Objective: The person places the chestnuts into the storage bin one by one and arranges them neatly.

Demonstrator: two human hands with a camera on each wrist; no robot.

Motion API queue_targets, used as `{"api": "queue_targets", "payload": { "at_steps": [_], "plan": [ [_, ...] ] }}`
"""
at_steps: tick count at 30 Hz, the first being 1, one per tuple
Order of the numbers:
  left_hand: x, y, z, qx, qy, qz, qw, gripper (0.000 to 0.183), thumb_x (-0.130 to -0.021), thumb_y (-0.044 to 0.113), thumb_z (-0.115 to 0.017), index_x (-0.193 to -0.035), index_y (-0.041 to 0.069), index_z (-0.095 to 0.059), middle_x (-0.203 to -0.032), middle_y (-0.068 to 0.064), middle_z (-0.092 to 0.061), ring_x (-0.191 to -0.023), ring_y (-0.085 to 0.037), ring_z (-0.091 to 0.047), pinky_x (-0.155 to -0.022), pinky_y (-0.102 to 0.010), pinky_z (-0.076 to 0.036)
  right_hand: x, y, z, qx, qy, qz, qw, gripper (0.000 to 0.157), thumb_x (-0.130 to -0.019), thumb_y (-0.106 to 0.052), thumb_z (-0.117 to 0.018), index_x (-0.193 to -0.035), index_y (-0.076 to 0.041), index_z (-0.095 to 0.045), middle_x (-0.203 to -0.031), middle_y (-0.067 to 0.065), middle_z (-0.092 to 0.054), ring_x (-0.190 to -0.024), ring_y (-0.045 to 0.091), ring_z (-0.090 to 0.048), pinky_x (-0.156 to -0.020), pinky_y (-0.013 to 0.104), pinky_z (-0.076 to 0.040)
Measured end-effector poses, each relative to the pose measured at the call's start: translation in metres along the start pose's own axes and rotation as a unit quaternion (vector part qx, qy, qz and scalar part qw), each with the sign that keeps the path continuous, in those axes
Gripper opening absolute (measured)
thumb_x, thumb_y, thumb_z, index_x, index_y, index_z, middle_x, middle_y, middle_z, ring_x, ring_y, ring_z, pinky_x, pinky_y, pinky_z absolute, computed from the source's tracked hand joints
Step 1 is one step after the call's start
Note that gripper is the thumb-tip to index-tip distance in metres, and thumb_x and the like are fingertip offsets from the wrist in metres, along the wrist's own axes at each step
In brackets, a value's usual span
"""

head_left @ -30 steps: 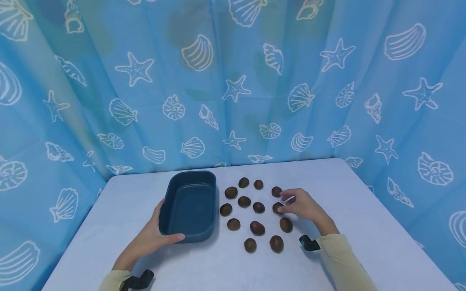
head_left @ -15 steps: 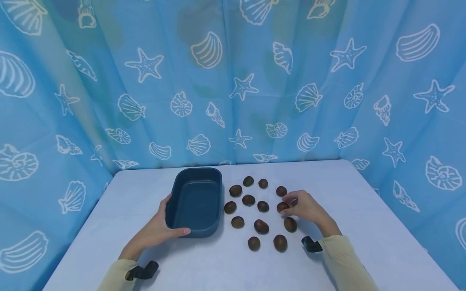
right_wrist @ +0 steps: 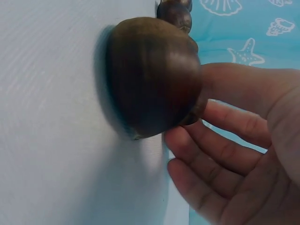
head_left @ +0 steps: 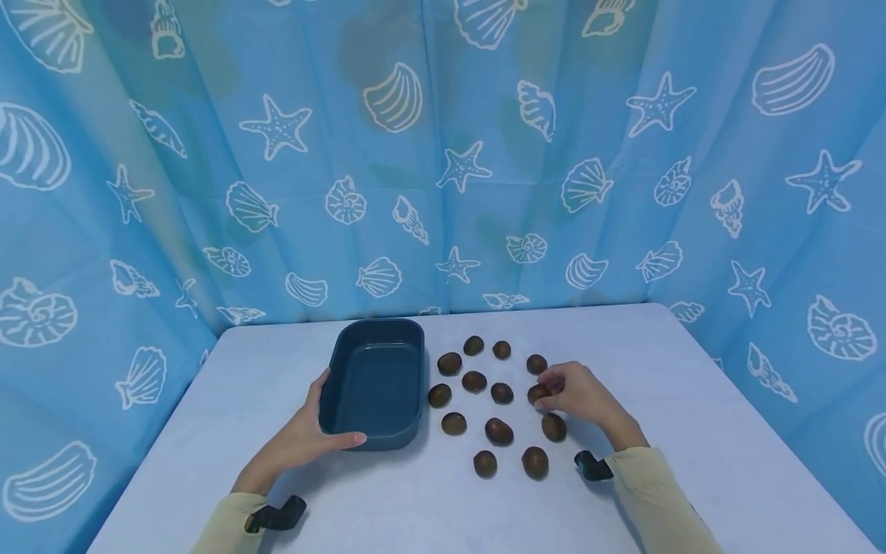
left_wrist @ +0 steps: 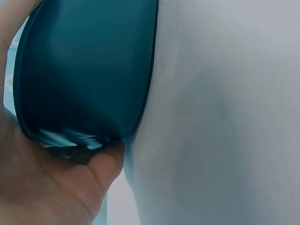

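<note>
My left hand (head_left: 304, 436) grips the near left corner of a dark blue rectangular dish (head_left: 408, 431). Its thumb lies along the near wall and its fingers along the left side; the left wrist view shows the dish (left_wrist: 89, 70) tilted in that picture, with the thumb at its end. To the right of the dish, several brown chestnuts (head_left: 499, 432) lie scattered. My right hand (head_left: 577, 392) pinches one chestnut (head_left: 537, 394) at the right of the group, between thumb and fingers. In the right wrist view a nearer chestnut (right_wrist: 152, 77) mostly hides the pinched one.
A white cloth covers the table (head_left: 388, 508). Behind it and at both sides hangs a blue curtain (head_left: 443, 154) with white shell and starfish prints. Another chestnut (head_left: 536, 364) sits close behind the right fingertips, and one (head_left: 554, 427) lies just in front.
The head view has shifted, so the whole scene sits slightly further right. My right thumb and fingers have closed in on the chestnut. The left hand keeps its hold on the dish.
</note>
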State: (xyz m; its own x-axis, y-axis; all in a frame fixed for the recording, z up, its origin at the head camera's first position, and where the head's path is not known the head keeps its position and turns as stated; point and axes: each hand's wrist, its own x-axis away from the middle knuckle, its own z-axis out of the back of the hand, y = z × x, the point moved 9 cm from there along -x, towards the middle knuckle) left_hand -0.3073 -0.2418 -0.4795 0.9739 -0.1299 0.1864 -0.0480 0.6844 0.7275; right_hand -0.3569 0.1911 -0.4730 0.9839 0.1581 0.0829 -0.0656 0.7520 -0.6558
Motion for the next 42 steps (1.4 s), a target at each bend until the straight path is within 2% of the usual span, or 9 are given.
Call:
{"api": "queue_targets", "payload": {
  "at_steps": [6, 12, 19, 29, 33, 37, 42],
  "plan": [
    [0.001, -0.001, 0.000, -0.005, 0.000, 0.001, 1.0000, 0.136, -0.077, 0.057, -0.085, -0.165, 0.016, 0.010, -0.173, -0.025, -0.005, -0.156, -0.051, -0.020, -0.121, -0.072, -0.028, 0.000, -0.004, 0.004, 0.003, 0.013, 0.019, 1.000, 0.035, -0.082, -0.019, -0.087, -0.114, -0.007, -0.077, -0.105, 0.007, -0.075, -0.097, 0.021, -0.068, -0.093, 0.045, -0.061],
    [0.001, 0.002, 0.001, -0.005, -0.001, -0.005, 1.0000, 0.136, -0.077, 0.056, -0.085, -0.165, 0.016, 0.010, -0.173, -0.025, -0.004, -0.157, -0.051, -0.019, -0.121, -0.072, -0.027, 0.000, -0.002, 0.010, -0.012, 0.015, 0.011, 1.000, 0.037, -0.085, -0.021, -0.085, -0.118, -0.007, -0.076, -0.110, 0.007, -0.075, -0.098, 0.020, -0.068, -0.088, 0.042, -0.062],
    [0.001, 0.001, 0.002, -0.003, 0.001, -0.004, 1.0000, 0.136, -0.077, 0.057, -0.085, -0.166, 0.017, 0.010, -0.174, -0.024, -0.004, -0.157, -0.050, -0.019, -0.122, -0.071, -0.027, 0.002, -0.013, 0.014, -0.015, 0.023, 0.033, 0.999, 0.041, -0.087, -0.022, -0.083, -0.123, -0.006, -0.074, -0.114, 0.008, -0.075, -0.104, 0.023, -0.069, -0.093, 0.043, -0.062],
    [0.001, -0.001, 0.001, 0.001, -0.001, -0.007, 1.0000, 0.136, -0.077, 0.057, -0.085, -0.166, 0.017, 0.010, -0.174, -0.024, -0.005, -0.157, -0.050, -0.019, -0.122, -0.071, -0.027, 0.011, -0.043, 0.017, -0.052, 0.033, 0.072, 0.995, 0.039, -0.088, -0.027, -0.082, -0.121, -0.009, -0.075, -0.108, 0.004, -0.078, -0.103, 0.022, -0.072, -0.088, 0.040, -0.064],
    [0.002, -0.001, 0.001, 0.006, -0.001, -0.005, 1.0000, 0.136, -0.076, 0.056, -0.086, -0.166, 0.018, 0.009, -0.174, -0.023, -0.006, -0.158, -0.049, -0.019, -0.122, -0.071, -0.027, 0.014, -0.058, 0.017, -0.074, 0.035, 0.099, 0.992, 0.037, -0.089, -0.028, -0.081, -0.120, -0.009, -0.076, -0.108, 0.005, -0.078, -0.104, 0.023, -0.072, -0.093, 0.044, -0.062],
    [0.002, 0.000, 0.000, 0.013, 0.000, -0.007, 0.9999, 0.136, -0.076, 0.056, -0.086, -0.166, 0.018, 0.010, -0.174, -0.023, -0.005, -0.158, -0.049, -0.017, -0.122, -0.071, -0.026, 0.014, -0.072, 0.012, -0.100, 0.027, 0.106, 0.989, 0.039, -0.090, -0.029, -0.081, -0.123, -0.010, -0.075, -0.111, 0.003, -0.079, -0.106, 0.022, -0.072, -0.099, 0.046, -0.060],
    [0.001, 0.000, 0.002, 0.018, 0.001, -0.009, 0.9998, 0.137, -0.076, 0.056, -0.087, -0.166, 0.019, 0.009, -0.174, -0.023, -0.006, -0.158, -0.049, -0.017, -0.122, -0.072, -0.025, 0.008, -0.092, 0.006, -0.125, 0.020, 0.104, 0.987, 0.041, -0.089, -0.030, -0.082, -0.124, -0.011, -0.075, -0.112, 0.004, -0.078, -0.106, 0.021, -0.073, -0.095, 0.041, -0.062]
  ]
}}
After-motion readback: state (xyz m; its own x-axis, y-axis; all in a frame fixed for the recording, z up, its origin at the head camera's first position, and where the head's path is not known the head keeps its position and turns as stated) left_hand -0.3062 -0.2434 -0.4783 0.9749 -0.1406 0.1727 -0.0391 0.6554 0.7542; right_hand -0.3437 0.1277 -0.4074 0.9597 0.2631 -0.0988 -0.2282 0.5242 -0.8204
